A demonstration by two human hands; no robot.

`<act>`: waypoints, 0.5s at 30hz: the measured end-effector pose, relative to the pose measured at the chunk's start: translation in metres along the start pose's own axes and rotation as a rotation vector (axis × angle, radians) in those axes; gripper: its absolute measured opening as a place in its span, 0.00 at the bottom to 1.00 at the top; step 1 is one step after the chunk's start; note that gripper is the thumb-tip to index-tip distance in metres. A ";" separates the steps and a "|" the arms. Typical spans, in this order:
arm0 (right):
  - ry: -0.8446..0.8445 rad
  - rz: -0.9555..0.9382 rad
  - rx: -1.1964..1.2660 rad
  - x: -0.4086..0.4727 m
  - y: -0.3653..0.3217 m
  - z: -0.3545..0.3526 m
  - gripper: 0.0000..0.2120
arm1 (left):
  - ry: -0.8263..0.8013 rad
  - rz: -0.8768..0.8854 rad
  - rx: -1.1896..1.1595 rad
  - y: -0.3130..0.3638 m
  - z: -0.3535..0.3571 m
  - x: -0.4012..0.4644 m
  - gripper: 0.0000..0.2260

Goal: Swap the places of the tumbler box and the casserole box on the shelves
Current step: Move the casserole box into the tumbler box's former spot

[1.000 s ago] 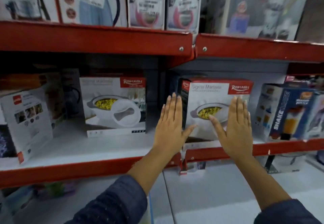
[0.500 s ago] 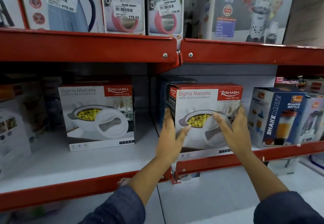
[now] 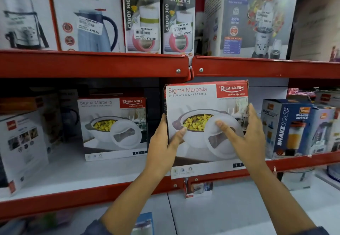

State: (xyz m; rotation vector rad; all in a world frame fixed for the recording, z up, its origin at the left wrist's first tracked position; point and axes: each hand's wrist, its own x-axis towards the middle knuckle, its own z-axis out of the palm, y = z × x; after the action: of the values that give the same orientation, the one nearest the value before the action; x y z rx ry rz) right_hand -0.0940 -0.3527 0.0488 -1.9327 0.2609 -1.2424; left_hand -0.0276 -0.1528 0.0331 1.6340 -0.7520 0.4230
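Note:
A white and red casserole box [image 3: 200, 102] marked "Sigma Marbella Insulated Casserole" sticks out over the front lip of the middle shelf [image 3: 303, 161]. My left hand [image 3: 163, 142] grips its left edge, thumb on the front face. My right hand [image 3: 246, 135] holds its right side, thumb across the printed lid. A second, matching casserole box [image 3: 114, 126] stands farther back to the left. Two grey "Fable Caddy 300" tumbler boxes [image 3: 141, 19] stand side by side on the upper shelf [image 3: 92, 63], above and left of the held box.
Blue "Shake Mate" bottle boxes [image 3: 287, 128] stand close to the right of the held box. Kettle boxes [image 3: 86, 16] and a blender box [image 3: 253, 17] flank the tumbler boxes. A white box [image 3: 24, 146] leans at the far left. A lower shelf lies under my arms.
My hands went from flat in front of the casserole box to gripping its two sides, and the box has come forward toward me, past the shelf's front lip.

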 end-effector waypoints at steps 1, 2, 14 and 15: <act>-0.001 -0.001 0.008 -0.005 -0.006 -0.001 0.52 | -0.003 0.002 -0.004 0.005 -0.005 -0.005 0.25; -0.003 0.002 0.016 -0.010 -0.011 -0.002 0.52 | -0.005 0.003 -0.011 0.009 -0.011 -0.010 0.26; -0.038 -0.057 0.097 -0.064 -0.048 0.001 0.49 | 0.027 -0.009 -0.088 0.032 -0.070 -0.059 0.26; -0.040 -0.061 0.099 -0.066 -0.051 0.002 0.49 | 0.030 -0.011 -0.090 0.033 -0.074 -0.061 0.26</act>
State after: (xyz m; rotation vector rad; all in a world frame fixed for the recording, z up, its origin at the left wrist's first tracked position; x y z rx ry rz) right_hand -0.1371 -0.2816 0.0405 -1.8899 0.1188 -1.2316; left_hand -0.0839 -0.0686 0.0325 1.5434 -0.7294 0.3994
